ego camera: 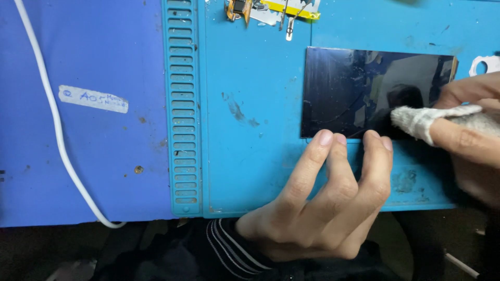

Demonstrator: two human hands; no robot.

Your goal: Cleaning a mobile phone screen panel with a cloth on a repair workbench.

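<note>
The dark glass panel [364, 93] lies flat on the blue work mat [255, 156], toward the mat's right side, with the mat resting on the bench [83, 166].

Step in hand: wiping the panel. To do it well, hold the panel steady against the mat from its near edge, press only lightly, and work the cloth from the soiled area outward so smears are not dragged back across cleaned glass. Keep bare fingertips off the surface.

Left hand [317, 208]: the fingers [325, 138] are extended and slightly spread, holding nothing. Their tips press down at the near edge of the panel, bracing it.

Right hand [469, 130]: the fingers are closed around a white cloth [416, 118], which wraps one fingertip. The wrapped tip touches the panel near its right end.

A white cable [52, 125] runs along the left of the bench, well apart from the panel. Small metal tools [271, 10] lie at the far edge of the mat.
</note>
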